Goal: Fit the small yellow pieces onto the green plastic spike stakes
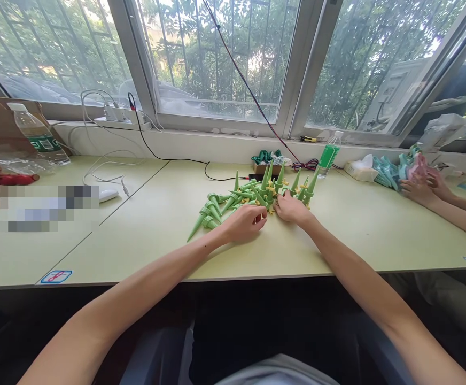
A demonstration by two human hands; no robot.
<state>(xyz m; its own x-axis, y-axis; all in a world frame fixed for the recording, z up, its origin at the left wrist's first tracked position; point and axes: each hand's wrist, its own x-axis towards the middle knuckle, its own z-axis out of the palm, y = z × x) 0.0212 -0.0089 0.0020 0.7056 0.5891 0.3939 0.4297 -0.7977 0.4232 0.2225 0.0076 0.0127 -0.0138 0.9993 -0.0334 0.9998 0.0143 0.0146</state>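
A heap of green plastic watering spikes [211, 207] lies on the table in front of me. Those on the left lie on their sides with pointed tips. Several on the right, such as one spike [312, 187], stand point up with small yellow valves [271, 188] at their bases. My left hand [249, 221] rests at the near edge of the heap, fingers curled together; what they hold, if anything, is hidden. My right hand [292, 208] is closed at the front of the upright spikes, its fingertips among the yellow parts. I cannot make out what it pinches.
Behind the spikes are a small cardboard box [260, 169], a coiled cable [305, 164] and a green-labelled bottle [329, 155]. A tissue pack [360, 168] lies farther right, near another person's hands [419, 187] on pink and teal items. Left stand another bottle [38, 136] and white cables [96, 174].
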